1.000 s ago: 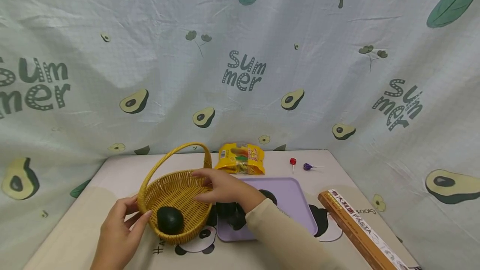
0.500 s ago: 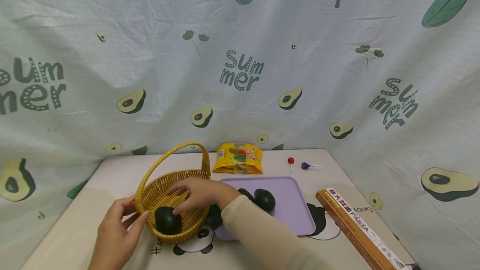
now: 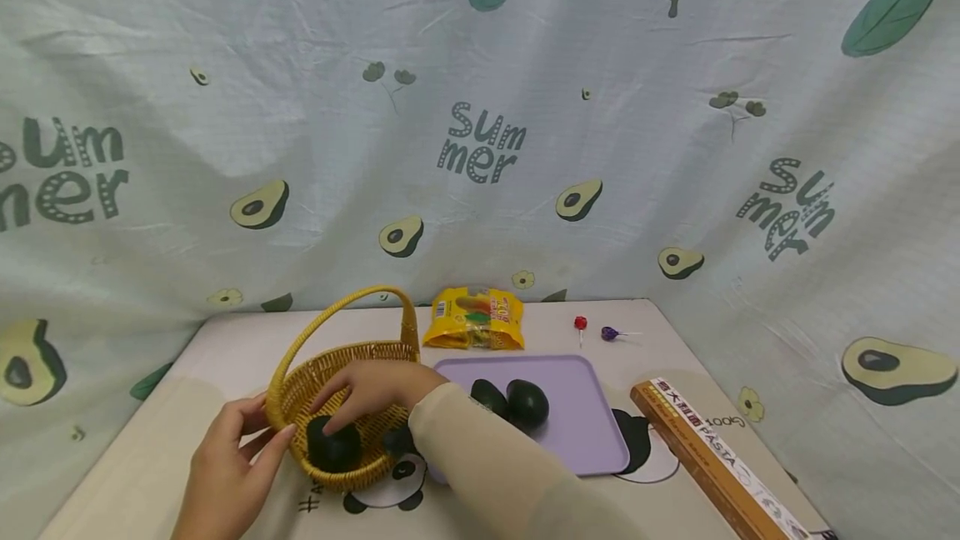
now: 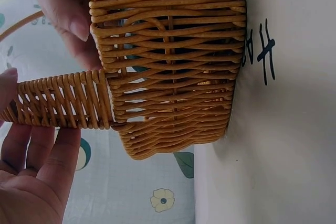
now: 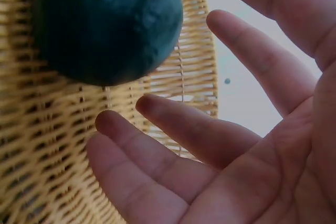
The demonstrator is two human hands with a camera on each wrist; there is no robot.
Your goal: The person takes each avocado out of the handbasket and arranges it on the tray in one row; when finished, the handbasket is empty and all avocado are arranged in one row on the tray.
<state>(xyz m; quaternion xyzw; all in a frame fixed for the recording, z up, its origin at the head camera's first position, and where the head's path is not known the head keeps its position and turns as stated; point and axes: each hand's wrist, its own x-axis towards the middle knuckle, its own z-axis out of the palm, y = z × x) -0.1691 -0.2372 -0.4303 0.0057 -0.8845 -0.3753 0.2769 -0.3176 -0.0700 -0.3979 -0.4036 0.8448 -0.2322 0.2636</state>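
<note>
A yellow wicker basket (image 3: 352, 477) with a tall handle stands at the left of the table. My left hand (image 3: 232, 461) pinches the foot of its handle, thumb on one side and fingers on the other, as the left wrist view (image 4: 39, 166) also shows. Inside the basket lies a dark green avocado (image 3: 333, 446). My right hand (image 3: 378, 390) reaches in over the rim, its fingers loosely spread around the avocado. From the right wrist view, the fingers (image 5: 194, 135) lie beside the avocado (image 5: 110, 24), with a gap showing between.
A purple tray (image 3: 592, 440) right of the basket bears two more avocados (image 3: 527, 404). Behind it lies a yellow snack bag (image 3: 476, 319). Red (image 3: 581, 323) and purple (image 3: 610, 333) lollipops lie at the back right. A long pasta box (image 3: 712, 457) lies along the right side.
My right hand has moved left and down from the basket's right rim to the avocado inside. The two avocados on the tray are now uncovered. My left hand keeps its grip on the handle.
</note>
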